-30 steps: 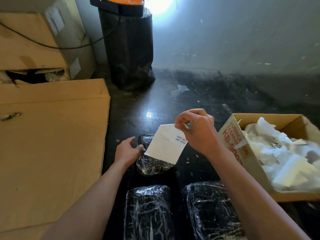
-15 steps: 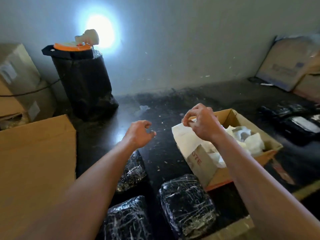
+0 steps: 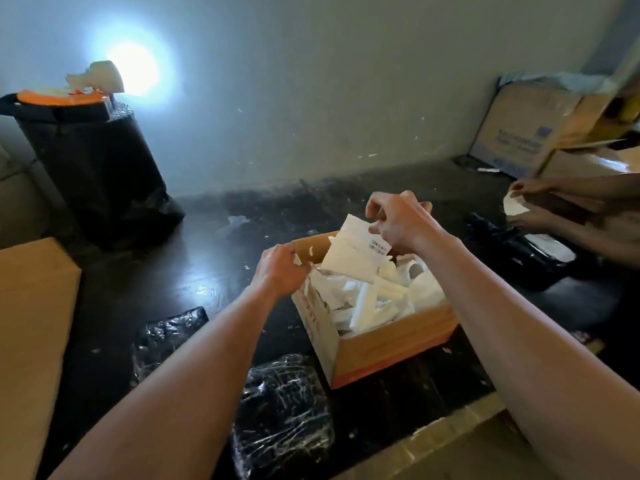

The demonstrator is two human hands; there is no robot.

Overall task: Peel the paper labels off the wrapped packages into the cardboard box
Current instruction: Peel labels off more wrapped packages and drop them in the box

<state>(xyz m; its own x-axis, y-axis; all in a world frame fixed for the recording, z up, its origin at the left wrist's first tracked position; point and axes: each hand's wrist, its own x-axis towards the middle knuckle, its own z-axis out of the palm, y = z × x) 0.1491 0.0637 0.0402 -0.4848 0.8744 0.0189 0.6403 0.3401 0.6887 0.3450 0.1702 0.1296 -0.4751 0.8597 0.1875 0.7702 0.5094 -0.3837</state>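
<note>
A white paper label (image 3: 353, 251) with a small barcode hangs over the open cardboard box (image 3: 391, 348), pinched at its top right by my right hand (image 3: 401, 223). My left hand (image 3: 280, 268) grips the label's lower left edge at the box's near-left rim. The box is heaped with peeled white labels (image 3: 374, 299). Two black packages wrapped in clear film lie on the dark floor: one (image 3: 284, 410) below the box, partly under my left forearm, another (image 3: 162, 337) further left.
A black bag-lined bin (image 3: 93, 168) with an orange lid stands at the back left. Flat cardboard (image 3: 31, 334) lies at the left. Another person's hands (image 3: 533, 206) work on a package (image 3: 519, 251) at the right. Cardboard boxes (image 3: 519, 129) lean at the back right.
My right hand carried the peeled label from the package over to the box. My left hand let go of the package and came up to take the label's other edge. The view swung right.
</note>
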